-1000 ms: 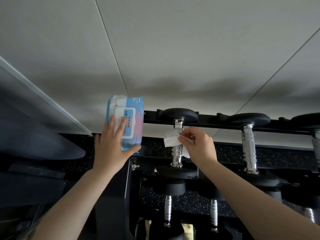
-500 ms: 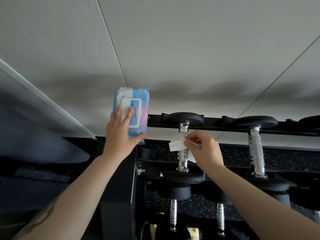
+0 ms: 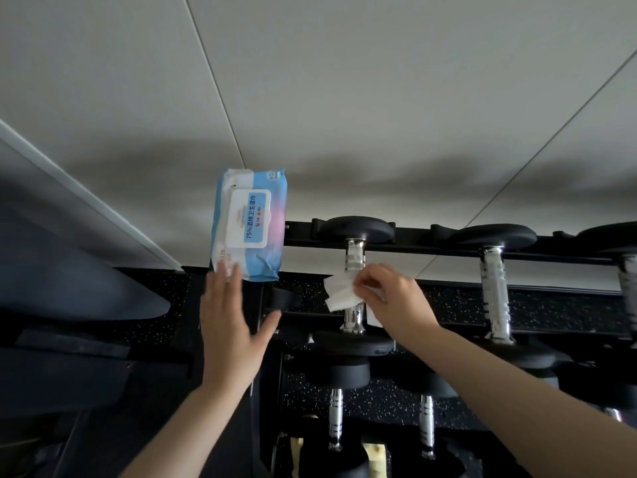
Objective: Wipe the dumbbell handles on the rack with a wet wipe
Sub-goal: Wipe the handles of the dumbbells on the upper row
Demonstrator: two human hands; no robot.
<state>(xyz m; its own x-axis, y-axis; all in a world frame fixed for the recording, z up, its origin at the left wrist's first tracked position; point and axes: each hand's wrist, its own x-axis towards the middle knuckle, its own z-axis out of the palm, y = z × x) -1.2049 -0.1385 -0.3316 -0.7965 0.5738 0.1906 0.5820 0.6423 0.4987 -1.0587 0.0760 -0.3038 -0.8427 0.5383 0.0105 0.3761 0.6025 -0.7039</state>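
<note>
White wet wipe [image 3: 339, 292] pinched in right hand [image 3: 393, 301] fingers against chrome dumbbell handle [image 3: 354, 284] for scrubbing; left hand [image 3: 229, 326] fingers splayed, steadying wipes pack [image 3: 249, 224] atop rack [image 3: 431, 244].

A pale panelled wall [image 3: 379, 98] with thin seams fills the upper view. Black speckled flooring [image 3: 551, 308] shows behind the bars, and a dark padded shape [image 3: 76, 291] lies at left.

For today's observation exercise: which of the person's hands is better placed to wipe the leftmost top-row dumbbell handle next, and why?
The right hand: it already pinches the wet wipe against the chrome dumbbell handle. The left hand is open beside the wet wipe pack, away from the handle.
</note>
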